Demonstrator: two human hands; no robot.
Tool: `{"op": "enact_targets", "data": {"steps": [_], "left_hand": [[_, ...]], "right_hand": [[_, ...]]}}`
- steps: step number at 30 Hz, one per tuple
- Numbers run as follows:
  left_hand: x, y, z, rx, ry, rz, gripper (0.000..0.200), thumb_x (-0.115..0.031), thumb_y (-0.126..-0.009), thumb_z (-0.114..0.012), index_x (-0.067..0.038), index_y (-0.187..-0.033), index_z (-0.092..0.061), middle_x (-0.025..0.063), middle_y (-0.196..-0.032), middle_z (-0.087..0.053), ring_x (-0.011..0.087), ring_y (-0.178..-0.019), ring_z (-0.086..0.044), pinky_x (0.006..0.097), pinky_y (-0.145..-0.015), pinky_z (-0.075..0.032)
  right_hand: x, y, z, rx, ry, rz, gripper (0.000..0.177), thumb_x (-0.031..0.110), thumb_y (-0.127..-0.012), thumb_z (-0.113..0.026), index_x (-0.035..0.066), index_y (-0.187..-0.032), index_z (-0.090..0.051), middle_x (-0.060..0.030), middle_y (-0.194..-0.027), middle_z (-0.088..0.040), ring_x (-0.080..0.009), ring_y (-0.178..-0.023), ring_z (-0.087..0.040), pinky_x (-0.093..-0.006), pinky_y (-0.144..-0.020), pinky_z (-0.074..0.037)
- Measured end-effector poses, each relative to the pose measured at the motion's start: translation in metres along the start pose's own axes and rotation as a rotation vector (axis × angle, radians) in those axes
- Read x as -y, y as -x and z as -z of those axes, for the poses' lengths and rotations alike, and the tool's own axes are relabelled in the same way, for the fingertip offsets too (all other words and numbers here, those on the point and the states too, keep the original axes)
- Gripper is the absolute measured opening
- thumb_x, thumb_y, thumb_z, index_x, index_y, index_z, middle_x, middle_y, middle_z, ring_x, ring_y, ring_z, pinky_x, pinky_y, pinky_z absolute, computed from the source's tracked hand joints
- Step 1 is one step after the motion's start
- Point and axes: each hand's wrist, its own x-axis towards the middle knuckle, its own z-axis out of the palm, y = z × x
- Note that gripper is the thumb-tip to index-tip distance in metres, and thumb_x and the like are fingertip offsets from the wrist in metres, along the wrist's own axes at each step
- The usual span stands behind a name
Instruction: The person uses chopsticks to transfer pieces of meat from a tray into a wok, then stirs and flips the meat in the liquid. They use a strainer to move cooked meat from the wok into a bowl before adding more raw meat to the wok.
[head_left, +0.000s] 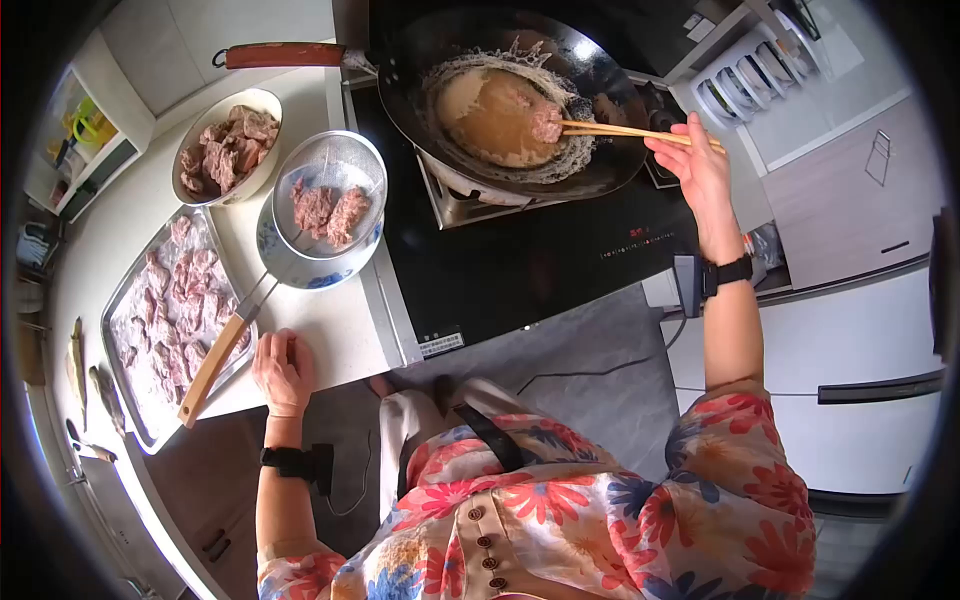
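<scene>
In my right hand (702, 172) is a pair of wooden chopsticks (625, 131), reaching left over the wok. Their tips are at a piece of meat (545, 122) in the bubbling oil (482, 112) of the black wok (430, 165). My left hand (284, 370) rests at the counter's front edge with its fingers curled and nothing visible in them. Just beyond it is the wooden handle (212, 368) of a mesh strainer (330, 160). The strainer lies over a blue-and-white bowl (325, 275) and holds browned meat pieces (327, 214).
A metal tray (142, 425) of coated raw meat stands on the left counter. Behind it is a bowl (262, 97) heaped with cooked meat. The wok's red-brown handle (285, 55) sticks out left. A dish rack (750, 85) stands at the far right.
</scene>
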Motion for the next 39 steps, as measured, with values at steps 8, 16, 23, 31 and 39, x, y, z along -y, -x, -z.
{"op": "enact_targets", "data": {"steps": [8, 16, 23, 31, 39], "left_hand": [[-0.003, 0.000, 0.002, -0.010, 0.012, 0.005, 0.004, -0.005, -0.074, -0.055, -0.006, -0.075, -0.052, 0.0076, -0.065, -0.045, 0.0250, -0.061, -0.048, 0.0352, -0.055, -0.040], [0.000, -0.001, 0.000, -0.010, 0.019, -0.003, 0.004, -0.004, -0.074, -0.055, -0.006, -0.076, -0.052, 0.0073, -0.064, -0.045, 0.0247, -0.061, -0.049, 0.0353, -0.055, -0.040], [-0.002, -0.002, 0.001, -0.027, 0.013, -0.002, 0.004, -0.004, -0.074, -0.055, -0.006, -0.076, -0.052, 0.0073, -0.064, -0.045, 0.0245, -0.060, -0.049, 0.0350, -0.054, -0.040], [-0.003, -0.004, 0.003, -0.015, 0.007, 0.002, 0.004, -0.004, -0.075, -0.055, -0.006, -0.076, -0.052, 0.0072, -0.064, -0.044, 0.0244, -0.059, -0.048, 0.0348, -0.054, -0.039], [-0.002, -0.003, 0.002, -0.023, 0.020, -0.001, 0.004, -0.004, -0.075, -0.055, -0.006, -0.076, -0.052, 0.0080, -0.064, -0.044, 0.0255, -0.059, -0.048, 0.0354, -0.053, -0.039]], "right_hand": [[0.020, 0.010, 0.003, 0.126, 0.008, 0.175, 0.034, 0.033, -0.090, -0.051, 0.000, -0.083, -0.054, -0.0131, -0.083, -0.059, -0.0281, -0.077, -0.065, -0.0263, -0.057, -0.051], [0.007, -0.008, -0.049, 0.223, 0.133, 0.162, 0.037, 0.037, -0.088, -0.053, 0.000, -0.091, -0.056, -0.0113, -0.087, -0.061, -0.0224, -0.074, -0.066, -0.0235, -0.056, -0.050], [0.011, -0.014, -0.062, 0.257, 0.284, 0.262, 0.037, 0.035, -0.085, -0.058, 0.001, -0.099, -0.057, -0.0101, -0.085, -0.062, -0.0189, -0.072, -0.066, -0.0221, -0.055, -0.050], [-0.001, -0.029, -0.076, 0.288, 0.238, 0.226, 0.038, 0.033, -0.085, -0.059, -0.001, -0.101, -0.057, -0.0122, -0.088, -0.063, -0.0202, -0.074, -0.066, -0.0226, -0.056, -0.051], [0.004, -0.038, -0.072, 0.149, 0.061, 0.254, 0.034, 0.029, -0.086, -0.058, -0.005, -0.091, -0.055, -0.0139, -0.086, -0.062, -0.0247, -0.068, -0.066, -0.0271, -0.054, -0.053]]}}
